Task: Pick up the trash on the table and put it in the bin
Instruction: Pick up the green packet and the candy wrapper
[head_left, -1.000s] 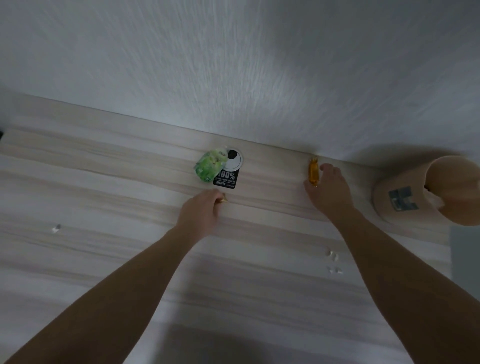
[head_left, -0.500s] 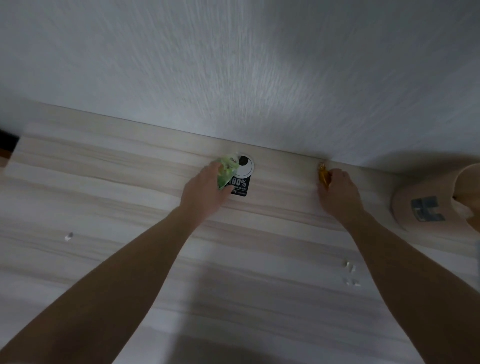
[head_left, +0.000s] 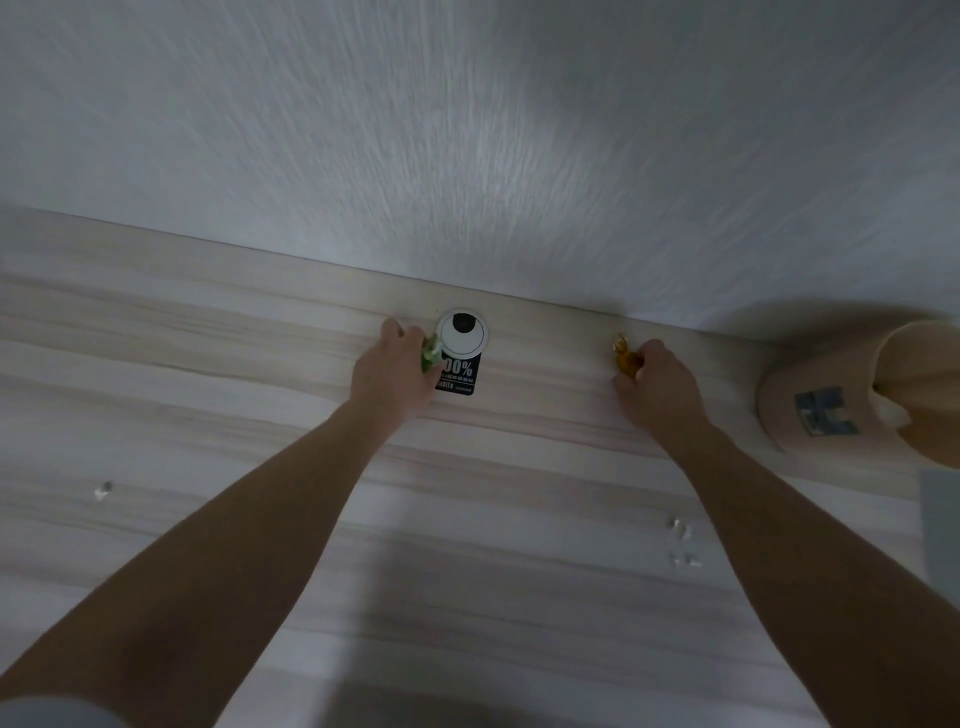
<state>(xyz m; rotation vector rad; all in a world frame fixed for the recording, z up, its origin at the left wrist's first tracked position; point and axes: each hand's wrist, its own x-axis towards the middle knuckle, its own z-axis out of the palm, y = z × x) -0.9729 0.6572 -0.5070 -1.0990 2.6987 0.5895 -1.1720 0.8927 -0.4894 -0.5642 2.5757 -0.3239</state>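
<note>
Table (head_left: 208, 364): trash lies near its far edge. Bin (head_left: 831, 395): at the far right corner. Left hand (head_left: 395, 369) was short of the green wrapper (head_left: 430, 356) a second ago and now has its fingers curled round it, beside the cable grommet (head_left: 462, 332). Right hand (head_left: 654, 384) now pinches the amber wrapper (head_left: 623, 358). Both grasps look secured, so transfer to the bin comes next. White scraps (head_left: 680, 530) remain.

Left hand (head_left: 395, 371) and right hand (head_left: 657, 384): bare. Left forearm (head_left: 234, 525) and right forearm (head_left: 789, 525): bare along the whole length in view. One item of clothing noted: a patch of pale grey cloth (head_left: 49, 713) at the lower left corner, beside my left arm. It is blurred, so the garment cannot be identified.
</note>
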